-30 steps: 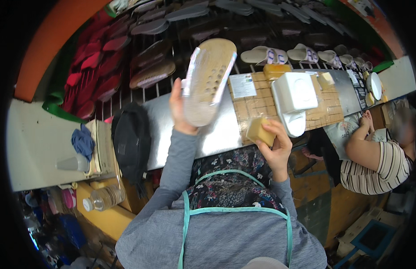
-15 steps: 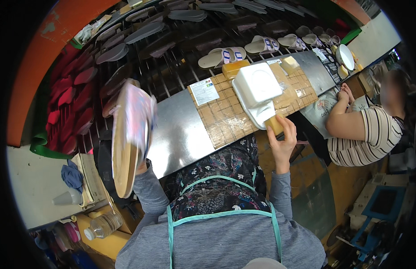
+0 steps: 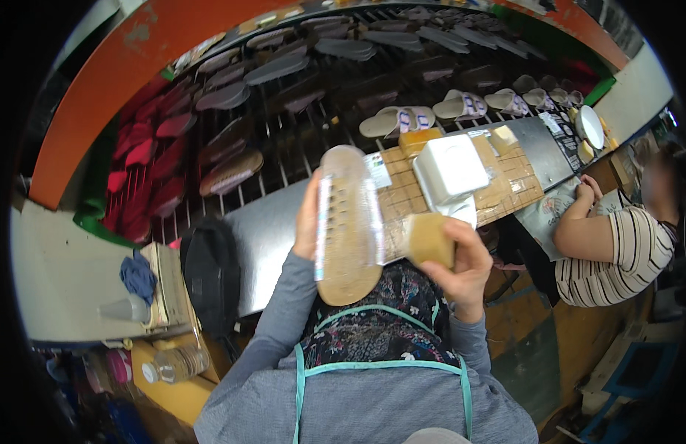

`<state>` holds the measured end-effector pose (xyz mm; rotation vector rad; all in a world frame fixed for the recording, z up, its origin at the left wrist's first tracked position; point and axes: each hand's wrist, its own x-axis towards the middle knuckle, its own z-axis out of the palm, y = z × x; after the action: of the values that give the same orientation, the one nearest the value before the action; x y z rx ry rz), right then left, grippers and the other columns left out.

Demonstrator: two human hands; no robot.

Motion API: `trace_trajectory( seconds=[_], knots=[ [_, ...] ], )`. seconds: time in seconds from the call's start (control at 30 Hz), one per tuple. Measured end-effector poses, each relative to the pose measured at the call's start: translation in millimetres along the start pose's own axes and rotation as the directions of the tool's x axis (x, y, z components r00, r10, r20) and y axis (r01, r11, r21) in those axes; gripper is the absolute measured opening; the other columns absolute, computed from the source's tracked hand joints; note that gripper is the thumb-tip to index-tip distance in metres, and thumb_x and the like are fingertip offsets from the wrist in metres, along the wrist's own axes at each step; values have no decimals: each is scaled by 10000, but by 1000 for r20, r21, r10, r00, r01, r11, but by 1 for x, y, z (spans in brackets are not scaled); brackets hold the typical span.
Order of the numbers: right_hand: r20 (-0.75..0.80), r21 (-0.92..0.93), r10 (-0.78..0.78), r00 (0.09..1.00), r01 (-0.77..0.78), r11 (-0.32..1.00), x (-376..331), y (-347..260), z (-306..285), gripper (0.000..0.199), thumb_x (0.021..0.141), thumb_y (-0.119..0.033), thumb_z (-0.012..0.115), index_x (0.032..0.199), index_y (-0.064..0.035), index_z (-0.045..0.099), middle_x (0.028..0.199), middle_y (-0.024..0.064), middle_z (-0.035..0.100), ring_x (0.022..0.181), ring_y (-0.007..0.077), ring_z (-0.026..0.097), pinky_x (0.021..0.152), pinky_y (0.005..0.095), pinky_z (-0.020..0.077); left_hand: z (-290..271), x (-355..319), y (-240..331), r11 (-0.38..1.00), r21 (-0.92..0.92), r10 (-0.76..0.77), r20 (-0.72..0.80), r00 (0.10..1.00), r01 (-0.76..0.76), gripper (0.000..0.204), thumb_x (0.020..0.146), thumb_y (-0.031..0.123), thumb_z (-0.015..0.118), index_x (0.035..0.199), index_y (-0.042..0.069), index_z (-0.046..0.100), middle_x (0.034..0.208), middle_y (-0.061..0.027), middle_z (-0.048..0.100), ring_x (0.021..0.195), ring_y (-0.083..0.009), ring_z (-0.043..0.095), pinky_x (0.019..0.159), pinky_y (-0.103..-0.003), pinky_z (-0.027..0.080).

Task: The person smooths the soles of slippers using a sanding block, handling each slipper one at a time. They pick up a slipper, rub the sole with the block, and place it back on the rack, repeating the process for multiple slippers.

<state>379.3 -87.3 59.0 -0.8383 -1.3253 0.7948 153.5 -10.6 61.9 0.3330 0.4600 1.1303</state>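
My left hand (image 3: 306, 218) is closed around the side of a sandal (image 3: 349, 255), held up in front of my apron. Its tan sole faces me, with a row of dark marks along the middle; a shiny pinkish strap shows at both edges. In my right hand (image 3: 467, 272) a yellow sponge block (image 3: 431, 240) is pinched between thumb and fingers. The sponge is just right of the sandal, apart from it. Behind the sponge, a white plastic container (image 3: 451, 169) stands on a brown grid-patterned board (image 3: 516, 177).
Beyond the metal bench (image 3: 265, 226), a barred rack carries several soles and finished sandals (image 3: 397, 120). Another yellow block (image 3: 417, 140) sits behind the container. At the right is a co-worker in a striped shirt (image 3: 616, 255). A black round-topped object (image 3: 210, 277) stands left.
The sandal has come from the left to the middle and turned its sole toward me. My right hand has lifted the sponge away from the white container, toward the sandal.
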Motion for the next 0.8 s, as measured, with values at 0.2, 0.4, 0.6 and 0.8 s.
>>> trace_trajectory(
  seconds=[0.2,0.4,0.6,0.8],
  knots=[
    [554,-294,-246,796,463,836,10,-19,34,507,592,-116,826,1082,-96,701,1077,107,668,915,204,641,774,290,400,-5,2,-19,924,281,301,-116,947,-259,415,975,409,504,1054,24,638,887,-58,676,729,-112,647,650,-244,538],
    [244,-187,-225,943,273,944,16,-5,44,475,597,-49,796,1058,-89,691,1096,117,658,945,264,644,868,365,474,-1,-12,-20,897,363,318,-136,938,-251,356,967,362,558,844,46,669,703,9,643,570,-48,567,532,-192,454],
    [306,-194,-334,891,402,895,30,12,52,483,640,89,740,1088,-46,622,1147,158,610,1122,307,576,949,399,455,0,-18,-30,894,344,324,-51,945,-288,369,977,344,554,843,25,682,754,4,655,628,-34,566,570,-189,453],
    [337,-210,-250,907,332,920,34,10,47,467,639,82,743,1082,-23,640,1161,167,606,1095,272,591,942,363,458,1,-19,-25,894,384,263,-36,964,-230,378,984,339,541,875,7,685,792,-11,664,669,-36,578,595,-189,459]
  ],
)
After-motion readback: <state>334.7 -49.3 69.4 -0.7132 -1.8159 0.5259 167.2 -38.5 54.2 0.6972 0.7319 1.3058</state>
